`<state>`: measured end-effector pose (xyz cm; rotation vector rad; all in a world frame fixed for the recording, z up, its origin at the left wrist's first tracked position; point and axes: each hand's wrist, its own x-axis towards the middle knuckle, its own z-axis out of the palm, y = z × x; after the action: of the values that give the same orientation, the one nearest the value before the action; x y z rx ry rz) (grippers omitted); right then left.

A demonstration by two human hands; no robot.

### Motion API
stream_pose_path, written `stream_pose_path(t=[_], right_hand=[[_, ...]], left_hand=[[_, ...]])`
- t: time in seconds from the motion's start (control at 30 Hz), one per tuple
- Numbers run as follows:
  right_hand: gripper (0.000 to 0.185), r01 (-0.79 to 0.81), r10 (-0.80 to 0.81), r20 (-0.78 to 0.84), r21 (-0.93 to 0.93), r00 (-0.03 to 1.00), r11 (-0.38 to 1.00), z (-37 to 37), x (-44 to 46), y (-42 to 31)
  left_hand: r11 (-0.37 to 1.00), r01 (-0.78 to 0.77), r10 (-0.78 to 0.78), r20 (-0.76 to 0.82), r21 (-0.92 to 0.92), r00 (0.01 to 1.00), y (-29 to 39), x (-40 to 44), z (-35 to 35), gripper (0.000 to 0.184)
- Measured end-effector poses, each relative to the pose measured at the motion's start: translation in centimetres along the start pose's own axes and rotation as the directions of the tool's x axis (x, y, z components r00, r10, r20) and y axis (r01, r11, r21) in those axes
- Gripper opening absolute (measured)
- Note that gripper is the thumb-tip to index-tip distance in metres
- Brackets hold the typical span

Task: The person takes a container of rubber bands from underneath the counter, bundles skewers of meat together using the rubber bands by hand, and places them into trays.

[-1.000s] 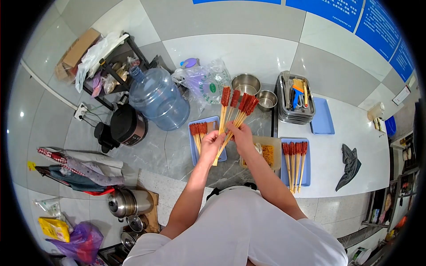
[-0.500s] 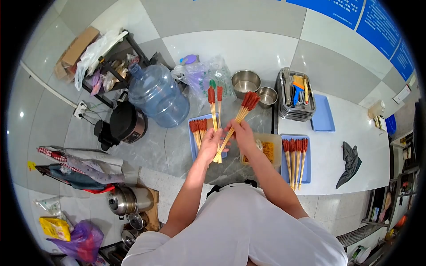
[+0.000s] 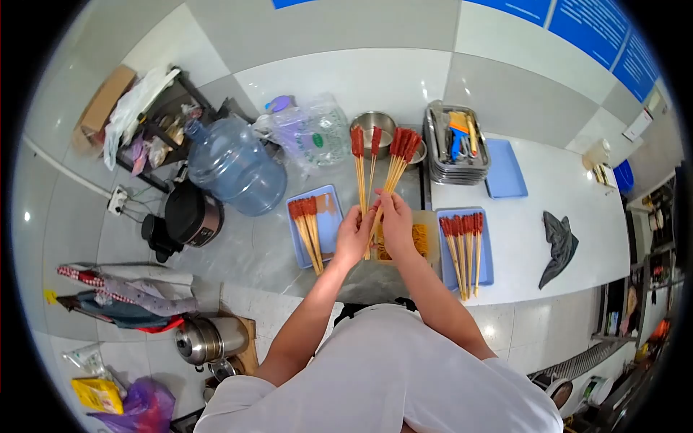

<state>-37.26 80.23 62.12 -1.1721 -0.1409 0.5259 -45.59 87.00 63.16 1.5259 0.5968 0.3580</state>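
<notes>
Upright in my left hand [image 3: 352,234] stand a few meat skewers [image 3: 360,169], their red meat ends up; one thin stick rises between the two hands. My right hand [image 3: 395,222] is closed round a bunch of meat skewers [image 3: 399,160] that leans a little right. Both hands meet at the lower sticks, where finger contact is partly hidden. Left of them, a blue tray [image 3: 329,209] bears more skewers [image 3: 306,222]. Behind my right wrist sits a plastic container [image 3: 433,238] with orange-yellow contents. Farther right, another blue tray [image 3: 486,267] holds a row of skewers [image 3: 462,238].
A large water bottle [image 3: 238,169], plastic bags [image 3: 314,137] and a metal pot [image 3: 372,119] stand at the back. Stacked metal trays [image 3: 458,173] hold brushes. An unloaded blue tray [image 3: 505,169] and dark cloth [image 3: 557,249] lie right; a rice cooker [image 3: 193,213] stands left.
The view has shifted, moving the surroundings leftward. My hands have come closer together, and the right-hand bunch stands more upright. The left-hand skewers are still held.
</notes>
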Motion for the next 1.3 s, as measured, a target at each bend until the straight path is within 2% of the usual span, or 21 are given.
stream_pose_path(t=[0.03, 0.1, 0.17, 0.23, 0.3, 0.37, 0.43, 0.47, 0.5, 0.53, 0.57, 0.63, 0.67, 0.7, 0.77, 0.83, 0.9, 1.03, 1.1, 1.17, 1.3], right_hand=[[0.024, 0.002, -0.002, -0.025, 0.003, 1.0, 1.0, -1.0, 0.0, -0.1], [0.026, 0.03, -0.005, -0.147, 0.167, 0.989, 0.985, -2.9, 0.4, -0.4], [0.025, 0.084, -0.044, -0.22, 0.175, 0.974, 0.981, -4.8, 1.0, -1.0], [0.024, 0.087, -0.037, -0.279, 0.17, 0.96, 0.982, -6.8, 1.6, -1.2], [0.024, 0.13, -0.077, -0.307, 0.155, 0.949, 0.979, -8.3, 2.1, -1.3], [0.024, 0.113, -0.006, -0.346, 0.289, 0.938, 0.951, -9.7, 2.2, -2.3], [0.023, 0.141, -0.009, -0.351, 0.352, 0.936, 0.925, -11.8, 2.5, -3.5], [0.02, 0.181, -0.018, -0.418, 0.353, 0.908, 0.918, -13.3, 3.2, -4.6], [0.018, 0.224, -0.028, -0.481, 0.356, 0.876, 0.907, -14.6, 4.1, -5.8], [0.018, 0.258, -0.081, -0.457, 0.341, 0.886, 0.904, -16.2, 4.7, -7.3], [0.018, 0.291, -0.127, -0.442, 0.325, 0.888, 0.9, -17.8, 4.7, -8.3], [0.019, 0.336, -0.188, -0.445, 0.28, 0.876, 0.9, -19.3, 3.3, -8.6], [0.02, 0.302, -0.195, -0.447, 0.181, 0.873, 0.936, -19.1, 1.6, -8.6], [0.021, 0.266, -0.206, -0.44, 0.078, 0.874, 0.961, -18.7, 0.1, -8.8], [0.025, 0.243, -0.22, -0.444, -0.006, 0.869, 0.97, -18.5, -2.2, -7.7], [0.026, 0.243, -0.192, -0.417, 0.073, 0.888, 0.967, -19.3, -3.6, -6.7], [0.027, 0.212, -0.172, -0.434, 0.045, 0.884, 0.976, -20.8, -5.2, -6.4], [0.027, 0.141, -0.132, -0.455, -0.015, 0.88, 0.99, -24.0, -6.3, -5.5], [0.027, 0.096, -0.074, -0.429, 0.03, 0.9, 0.995, -26.2, -6.9, -4.6], [0.025, 0.023, 0.01, -0.438, 0.068, 0.899, 0.997, -28.3, -6.5, -3.4], [0.031, -0.11, 0.126, -0.33, 0.067, 0.935, 0.992, -32.2, -6.1, -1.4]], left_hand=[[1.0, 0.006, -0.006, 0.024, 0.004, 1.0, -0.4, 0.1, 1.2, 0.019], [0.946, -0.228, 0.22, 0.06, 0.228, 0.974, -1.4, 0.4, 3.8, 0.023], [0.951, -0.167, 0.153, 0.072, 0.262, 0.986, -2.0, 0.3, 6.3, 0.024], [0.902, -0.239, 0.267, -0.03, 0.359, 0.963, -4.1, 0.8, 8.8, 0.022], [0.9, -0.213, 0.245, -0.036, 0.379, 0.969, -4.0, 0.3, 10.6, 0.021], [0.899, -0.184, 0.218, -0.042, 0.399, 0.975, -3.2, -0.2, 12.1, 0.021], [0.787, -0.318, 0.367, 0.012, 0.528, 0.93, -2.6, -1.0, 13.3, 0.021], [0.786, -0.331, 0.376, 0.022, 0.522, 0.926, -2.0, -2.0, 13.9, 0.021], [0.882, -0.204, 0.213, 0.026, 0.425, 0.977, -1.3, -3.5, 14.2, 0.022], [0.942, -0.056, 0.039, 0.055, 0.331, 0.998, -1.0, -4.3, 14.5, 0.023], [0.94, -0.064, 0.039, 0.079, 0.334, 0.996, -1.8, -3.8, 14.7, 0.023], [0.998, 0.046, -0.048, 0.068, 0.039, 0.997, -3.4, -2.1, 15.2, 0.025], [0.993, 0.097, -0.085, 0.172, -0.064, 0.981, -3.2, -1.4, 15.3, 0.026], [0.993, 0.089, -0.072, 0.196, -0.08, 0.978, -3.1, -1.0, 16.4, 0.026], [0.923, 0.152, -0.036, 0.312, -0.354, 0.949, -3.3, 0.0, 18.2, 0.027], [0.895, 0.224, -0.07, 0.375, -0.385, 0.924, -2.9, -0.6, 20.0, 0.028], [0.919, 0.201, -0.063, 0.379, -0.34, 0.923, -3.1, -2.2, 21.2, 0.029], [0.925, 0.277, -0.19, 0.313, -0.261, 0.931, -6.3, -3.8, 23.1, 0.031], [0.921, 0.304, -0.229, 0.295, -0.242, 0.928, -8.9, -5.1, 23.9, 0.031], [0.881, 0.314, -0.238, 0.242, -0.353, 0.941, -12.4, -5.7, 25.2, 0.032], [0.884, 0.245, -0.213, 0.126, -0.397, 0.969, -17.8, -6.7, 29.1, 0.027]])
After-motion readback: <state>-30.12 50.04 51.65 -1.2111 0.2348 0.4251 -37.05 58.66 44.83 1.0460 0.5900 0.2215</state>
